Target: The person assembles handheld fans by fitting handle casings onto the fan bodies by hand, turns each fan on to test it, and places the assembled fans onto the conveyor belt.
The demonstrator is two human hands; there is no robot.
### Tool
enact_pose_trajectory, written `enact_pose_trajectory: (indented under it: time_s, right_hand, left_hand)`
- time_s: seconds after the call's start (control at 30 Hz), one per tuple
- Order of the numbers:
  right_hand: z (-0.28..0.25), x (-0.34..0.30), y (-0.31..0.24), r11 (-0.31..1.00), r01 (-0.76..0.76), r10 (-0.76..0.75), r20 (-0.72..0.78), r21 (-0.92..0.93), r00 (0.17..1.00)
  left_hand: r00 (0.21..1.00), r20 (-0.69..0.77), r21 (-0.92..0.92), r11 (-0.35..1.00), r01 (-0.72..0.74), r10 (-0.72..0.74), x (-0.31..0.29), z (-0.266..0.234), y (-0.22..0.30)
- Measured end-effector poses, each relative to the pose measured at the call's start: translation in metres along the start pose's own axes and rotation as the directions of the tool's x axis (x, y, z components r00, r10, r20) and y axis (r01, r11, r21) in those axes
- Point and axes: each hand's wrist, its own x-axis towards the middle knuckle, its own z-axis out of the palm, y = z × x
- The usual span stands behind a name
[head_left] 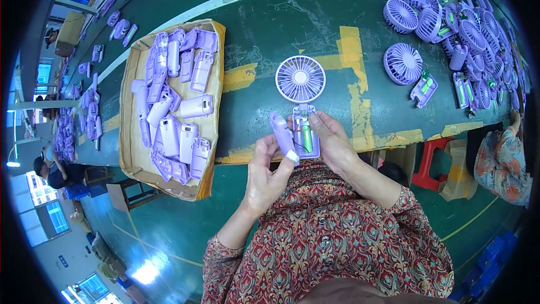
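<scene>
In front of me a purple handheld fan (301, 77) lies with its round grille away from me and its handle toward me. The handle is uncovered, so a small circuit board, thin wires and a green battery (306, 137) show inside. My right hand (338, 147) is closed on the right side of this handle. Beside it, my left hand (265, 175) grips a loose purple handle cover (282, 136), tilted and close to the handle's left edge. Something white wraps the left thumb's tip.
Left of my hands stands a cardboard box (128, 129) of purple handle covers. A loose fan (403, 63) with its battery exposed lies to the right, before a large heap of fans (475, 39). Another person (503, 163) sits at far right, near a red stool (430, 163).
</scene>
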Motion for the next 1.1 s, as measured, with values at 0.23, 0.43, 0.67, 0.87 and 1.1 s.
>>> enact_pose_trajectory:
  time_s: [0.23, 0.43, 0.67, 0.87, 1.1]
  right_hand:
    - [-0.003, 0.0, 0.004, 0.997, 0.059, -0.06, -0.03, -0.054, 0.998]
    - [-0.016, 0.007, 0.011, 0.996, 0.035, -0.036, -0.011, -0.086, 0.999]
    - [-0.015, -0.001, 0.007, 0.999, 0.049, -0.05, 0.11, 0.013, 0.993]
    - [-0.011, 0.001, 0.003, 0.998, -0.041, 0.037, 0.084, 0.039, 0.996]
    - [-0.012, 0.005, 0.004, 1.0, 0.031, -0.031, 0.051, 0.001, 0.998]
  left_hand:
    - [0.997, 0.007, 0.327, 0.942, -0.074, 0.076, 0.003, 0.009, 0.017]
    - [0.999, 0.048, 0.413, 0.91, -0.041, 0.024, 0.006, 0.019, 0.04]
    - [0.987, 0.128, 0.48, 0.864, -0.149, 0.098, -0.003, 0.039, 0.034]
    - [0.98, 0.168, 0.445, 0.879, -0.174, 0.109, 0.0, 0.024, 0.033]
    - [0.997, -0.073, 0.439, 0.898, -0.002, 0.038, 0.008, -0.002, 0.04]
